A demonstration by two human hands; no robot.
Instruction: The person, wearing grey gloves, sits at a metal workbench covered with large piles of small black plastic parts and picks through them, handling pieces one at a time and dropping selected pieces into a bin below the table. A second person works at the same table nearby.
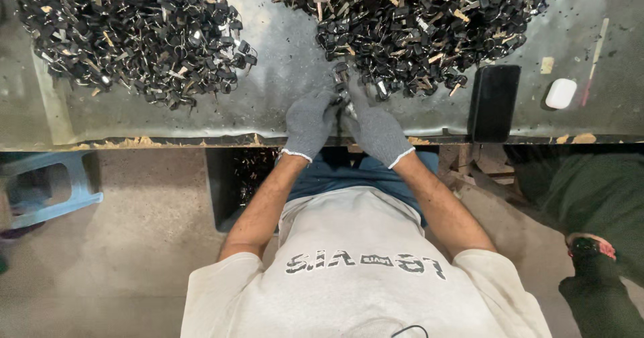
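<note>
Both my hands wear grey knit gloves and meet at the near edge of a metal-topped table [282,76]. My left hand [308,123] and my right hand [377,131] are closed together on a small black key-like part [342,91], held between the fingertips. Just beyond them lies a large pile of black parts with tan metal blades [409,22]. A second pile of black parts [134,29] sits at the far left of the table.
A black phone [494,103] lies flat at the table's right, with a small white case [561,93] beside it. A light blue plastic stool [47,190] stands on the floor at left. Another person's dark sleeve and wristwatch [590,247] show at lower right.
</note>
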